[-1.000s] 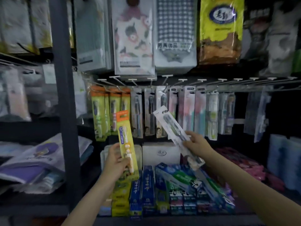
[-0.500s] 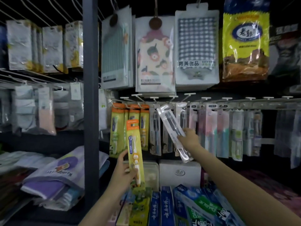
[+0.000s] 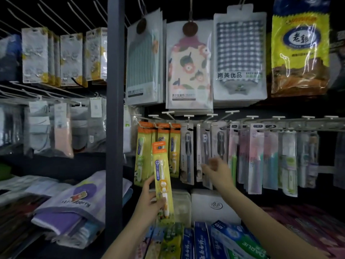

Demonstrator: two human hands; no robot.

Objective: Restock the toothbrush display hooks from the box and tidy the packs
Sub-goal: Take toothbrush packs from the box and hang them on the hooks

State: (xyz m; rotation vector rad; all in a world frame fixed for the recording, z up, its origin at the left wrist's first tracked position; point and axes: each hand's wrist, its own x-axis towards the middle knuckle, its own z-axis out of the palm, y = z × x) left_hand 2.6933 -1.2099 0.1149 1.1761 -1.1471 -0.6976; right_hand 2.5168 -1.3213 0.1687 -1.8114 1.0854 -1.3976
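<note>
Left hand lifts a yellow toothbrush pack toward the hooks; right hand reaches among the hanging packs.

The dark shelf upright [image 3: 114, 116] runs top to bottom at about 9 o'clock of centre. Towel packs [image 3: 188, 66] hang at 12 o'clock, above the rail of display hooks [image 3: 211, 116] that crosses from centre toward 3 o'clock, loaded with hanging toothbrush packs [image 3: 255, 157]. Toothpaste boxes [image 3: 201, 242] lie at 6 o'clock. The left hand [image 3: 149, 202], at 6 to 7 o'clock, grips the lower part of the yellow toothbrush pack [image 3: 161, 174], held upright just in front of the matching yellow packs [image 3: 143, 152]. The right hand [image 3: 217, 170], blurred, is near the grey packs [image 3: 205, 154] at centre; whether its fingers hold anything, I cannot tell.
</note>
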